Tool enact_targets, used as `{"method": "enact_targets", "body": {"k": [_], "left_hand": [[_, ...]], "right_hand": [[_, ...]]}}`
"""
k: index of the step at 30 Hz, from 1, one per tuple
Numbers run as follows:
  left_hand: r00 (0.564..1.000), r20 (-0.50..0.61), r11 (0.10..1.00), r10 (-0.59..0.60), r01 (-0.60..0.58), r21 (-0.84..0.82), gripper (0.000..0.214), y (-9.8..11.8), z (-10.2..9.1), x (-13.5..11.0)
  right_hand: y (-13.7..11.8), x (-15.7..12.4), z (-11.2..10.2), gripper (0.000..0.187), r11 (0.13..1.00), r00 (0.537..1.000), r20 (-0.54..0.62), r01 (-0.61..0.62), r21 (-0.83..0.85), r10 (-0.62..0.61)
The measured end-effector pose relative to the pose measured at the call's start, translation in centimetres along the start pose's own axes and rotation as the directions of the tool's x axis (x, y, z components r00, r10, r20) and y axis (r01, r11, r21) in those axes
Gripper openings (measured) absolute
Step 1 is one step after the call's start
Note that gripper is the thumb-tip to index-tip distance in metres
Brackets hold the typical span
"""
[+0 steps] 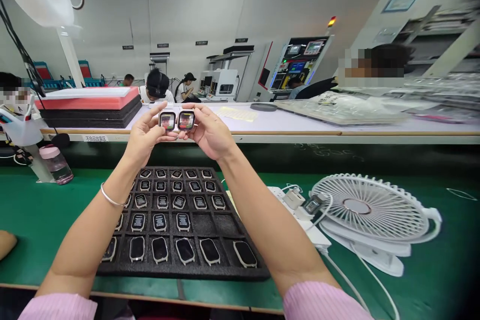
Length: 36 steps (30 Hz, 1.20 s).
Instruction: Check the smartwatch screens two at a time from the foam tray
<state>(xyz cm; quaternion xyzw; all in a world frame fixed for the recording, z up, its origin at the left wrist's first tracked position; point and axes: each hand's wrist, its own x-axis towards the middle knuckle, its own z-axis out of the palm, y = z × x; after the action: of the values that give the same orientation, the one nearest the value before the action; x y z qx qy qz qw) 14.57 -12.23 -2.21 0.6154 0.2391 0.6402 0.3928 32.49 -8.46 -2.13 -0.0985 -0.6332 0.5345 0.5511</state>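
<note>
Bottle with a pink lid stands on the green bench at ten o'clock from the black foam tray. Behind it, between ten and eleven, a red sheet tops a foam stack on the raised shelf. The left hand, a bangle on its wrist, has thumb and fingers pinched on the left watch, at twelve o'clock above the tray's far edge. In the tray sit rows of watches; the nearest row's screens are dark, while several farther back show small lines of text. Just beside the left watch, also at twelve and screen towards the wearer, is the right watch, gripped by the fingers of the right hand. Next comes a white power strip at three o'clock, plugs in it; then clear plastic trays at two; lastly a white fan, lying face up at three.
</note>
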Motion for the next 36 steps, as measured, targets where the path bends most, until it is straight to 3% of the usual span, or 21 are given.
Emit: {"method": "enact_targets", "body": {"k": [9, 15, 24, 29, 36], "left_hand": [[0.970, 0.054, 0.960, 0.236, -0.242, 0.138, 0.067, 0.7, 0.4, 2.2], [0.959, 0.088, 0.948, 0.270, -0.280, 0.152, 0.065, 0.9, 0.8, 2.5], [0.980, -0.006, 0.976, 0.201, -0.199, 0.082, 0.058, 2.9, 2.6, 0.5], [0.993, 0.014, 0.991, 0.113, -0.114, 0.074, 0.059, 1.7, 2.1, -2.3], [0.987, 0.010, 0.985, -0.162, 0.161, 0.066, 0.063, -3.5, 0.2, -7.3]], "right_hand": [[-2.9, 1.0, 0.0, 0.051, 0.985, 0.984, 0.138, 0.128, -0.113, -0.112], [-3.8, 0.6, -0.1, 0.053, 0.979, 0.982, 0.147, 0.138, -0.151, -0.116], [-5.0, -1.2, 0.8, 0.054, 0.966, 0.988, 0.108, 0.135, -0.219, -0.114], [-2.9, -3.9, 1.0, 0.051, 0.979, 0.996, 0.069, 0.077, -0.190, -0.065], [4.7, -8.4, -0.2, 0.051, 0.993, 0.993, 0.011, -0.115, -0.024, 0.115]]}}
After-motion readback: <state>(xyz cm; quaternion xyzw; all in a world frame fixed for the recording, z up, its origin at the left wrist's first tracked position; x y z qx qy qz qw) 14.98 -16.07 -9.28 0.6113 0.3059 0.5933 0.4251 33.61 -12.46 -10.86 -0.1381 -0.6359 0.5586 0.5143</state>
